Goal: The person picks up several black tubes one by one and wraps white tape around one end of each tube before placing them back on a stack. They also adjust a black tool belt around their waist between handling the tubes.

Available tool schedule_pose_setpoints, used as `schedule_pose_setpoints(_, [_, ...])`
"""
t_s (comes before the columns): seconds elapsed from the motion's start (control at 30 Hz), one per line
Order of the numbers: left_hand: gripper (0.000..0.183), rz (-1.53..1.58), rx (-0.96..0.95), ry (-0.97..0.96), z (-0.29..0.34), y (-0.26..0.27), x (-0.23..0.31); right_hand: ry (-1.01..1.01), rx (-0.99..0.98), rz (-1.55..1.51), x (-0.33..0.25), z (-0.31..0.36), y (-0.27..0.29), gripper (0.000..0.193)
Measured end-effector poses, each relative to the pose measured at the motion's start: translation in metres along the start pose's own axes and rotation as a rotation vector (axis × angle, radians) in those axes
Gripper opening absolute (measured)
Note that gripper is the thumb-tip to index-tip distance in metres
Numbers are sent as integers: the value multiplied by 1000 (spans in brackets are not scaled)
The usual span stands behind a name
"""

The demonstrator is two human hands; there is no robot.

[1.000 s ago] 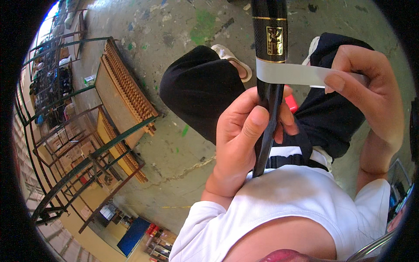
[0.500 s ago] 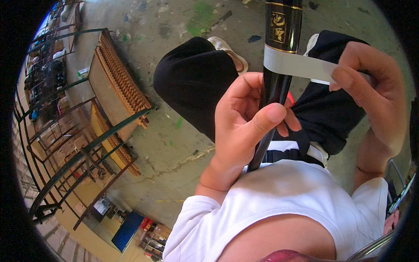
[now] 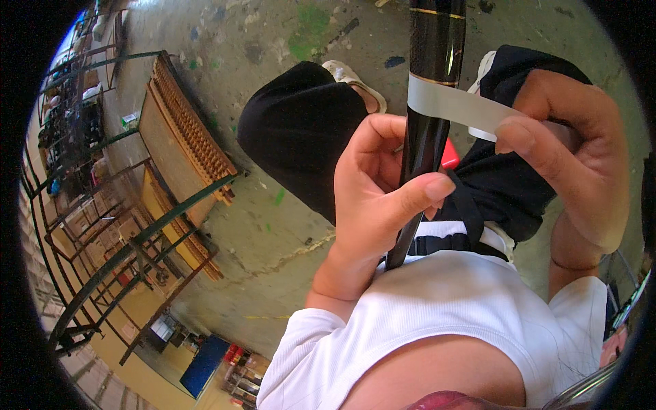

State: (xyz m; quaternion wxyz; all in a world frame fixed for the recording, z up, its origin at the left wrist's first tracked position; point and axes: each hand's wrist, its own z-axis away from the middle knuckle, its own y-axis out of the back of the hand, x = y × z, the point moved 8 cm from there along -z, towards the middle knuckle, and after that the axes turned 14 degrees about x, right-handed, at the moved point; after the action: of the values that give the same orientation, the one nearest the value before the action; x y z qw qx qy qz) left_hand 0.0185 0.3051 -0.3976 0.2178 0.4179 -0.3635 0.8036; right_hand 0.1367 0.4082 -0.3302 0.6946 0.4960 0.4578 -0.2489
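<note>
A glossy black fishing rod (image 3: 432, 55) with thin gold bands stands in front of me, its narrower end down by my waist. My left hand (image 3: 383, 188) is closed around the rod's lower part, thumb lying across the front. A strip of white tape (image 3: 461, 106) is stuck to the rod just below the lower gold band and stretches to the right. My right hand (image 3: 581, 150) pinches the tape's other end between thumb and forefinger. The strip is taut and slopes slightly down toward that hand. Part of a red object (image 3: 449, 156) shows behind the rod; its kind is hidden.
My black-trousered knees (image 3: 294, 130) are spread either side of the rod. To the left stands a dark metal frame (image 3: 171, 212) beside wooden boards with notched edges (image 3: 195, 123). Behind it are shelves and boxes. The concrete floor (image 3: 280, 239) is paint-stained.
The rod has turned, so its gold marking no longer faces me, and has shifted slightly left. My right hand has moved a little down and left with the tape end.
</note>
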Motion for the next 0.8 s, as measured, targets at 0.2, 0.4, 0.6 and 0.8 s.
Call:
schedule_pose_setpoints(0.2, [62, -78, 73, -35, 6, 2, 3, 18, -158, -147, 2, -14, -17, 23])
schedule_pose_setpoints(0.4, [64, -23, -40, -68, -2, -4, 0, -35, -80, -258, 0, -10, -22, 23])
schedule_pose_setpoints(0.6, [65, -114, 76, 4, 5, 2, -10, -118, -295, -261, 33, -25, -32, 27])
schedule_pose_setpoints(0.8, [60, -221, -41, -103, 19, 9, -14, -124, -351, -586, 30, -20, -48, 49])
